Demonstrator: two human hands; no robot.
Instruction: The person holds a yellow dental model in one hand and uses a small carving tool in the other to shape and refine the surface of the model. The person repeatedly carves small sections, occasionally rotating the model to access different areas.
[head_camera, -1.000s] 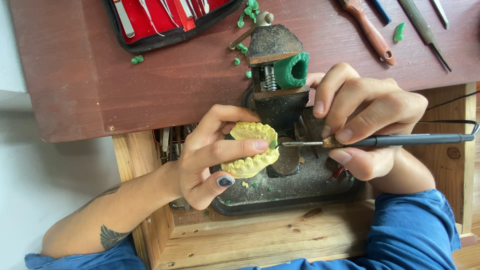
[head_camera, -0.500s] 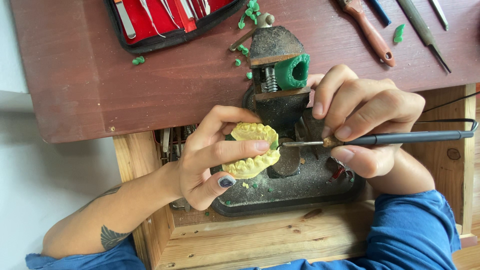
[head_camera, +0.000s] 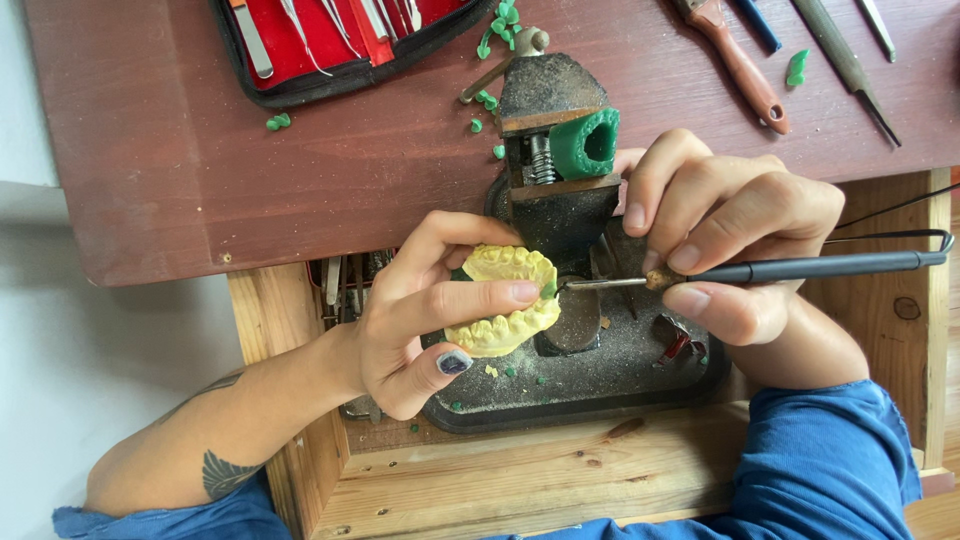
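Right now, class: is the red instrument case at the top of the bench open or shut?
Open. The red instrument case lies spread on the bench, its red lining and a row of metal tools showing.

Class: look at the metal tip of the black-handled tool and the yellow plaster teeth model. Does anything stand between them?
Nothing visible does. The thin metal tip of the black-handled tool in the right hand reaches the yellow plaster teeth model held by the left hand.

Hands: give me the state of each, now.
Left hand: closed on the yellow dental cast.
Right hand: closed on a wired black tool, tip at the cast.
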